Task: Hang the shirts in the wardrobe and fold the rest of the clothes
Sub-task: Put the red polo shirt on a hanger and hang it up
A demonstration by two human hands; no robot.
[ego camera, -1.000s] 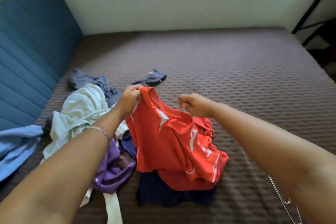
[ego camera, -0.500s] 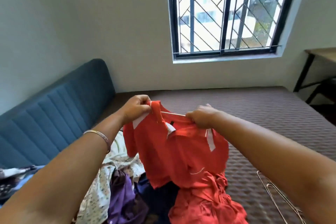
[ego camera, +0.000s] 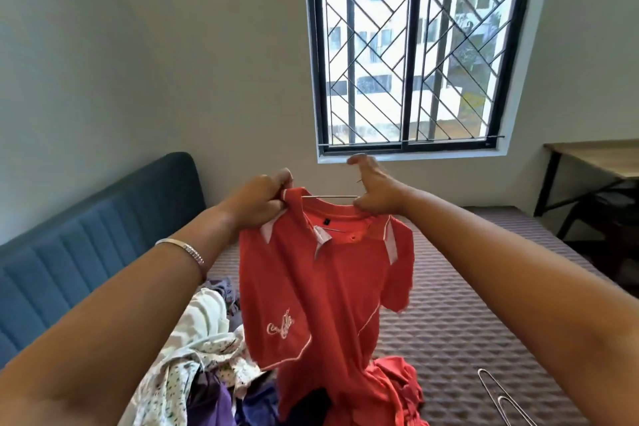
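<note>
Brown quilted mattress (ego camera: 466,322) fills the near ground, blue padded headboard (ego camera: 86,245) at left, barred window (ego camera: 415,45) on the far wall, desk (ego camera: 594,159) at far right. Red polo shirt (ego camera: 311,287) hangs in mid-air above the clothes heap (ego camera: 193,367), its hem trailing onto more red cloth below. Thin wire hanger (ego camera: 330,196) spans the neck opening; only its bar shows. Risk, as I judge it: the shirt's left shoulder looks bunched, so the hanger could sit lopsided and the shirt slide off on the way to the wardrobe; the trailing hem could also drag pile items along. Left hand (ego camera: 259,201) raised, fingers curled, pinching the collar at the shoulder. Right hand (ego camera: 377,194) grips the opposite collar edge with lower fingers, thumb and forefinger splayed upward. Both forearms extended forward, roughly level. Spare wire hangers (ego camera: 501,398) lie near right on the mattress.
</note>
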